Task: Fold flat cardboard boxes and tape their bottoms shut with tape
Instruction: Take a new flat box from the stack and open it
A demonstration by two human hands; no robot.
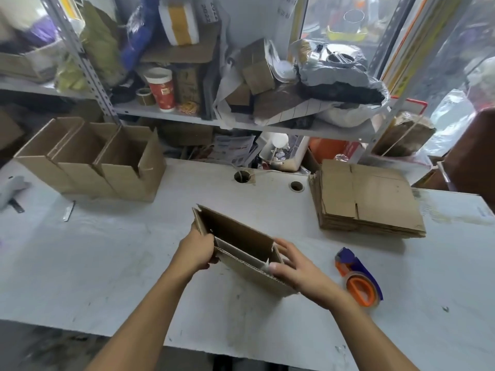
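A partly opened brown cardboard box (235, 236) stands on the white table (107, 263) at the centre, its flaps up. My left hand (197, 250) grips its left end, fingers curled round the edge. My right hand (290, 263) holds its right end, thumb on the near wall and fingers over an inner flap. A stack of flat cardboard boxes (367, 202) lies at the right. An orange and blue tape dispenser (359, 279) rests on the table just right of my right hand.
Three folded open boxes (91, 159) stand in a row at the back left. A small knife (69, 210) and a grey tool (10, 188) lie at the far left. Cluttered shelves (241, 124) rise behind the table. Two cable holes (242, 176) sit mid-table.
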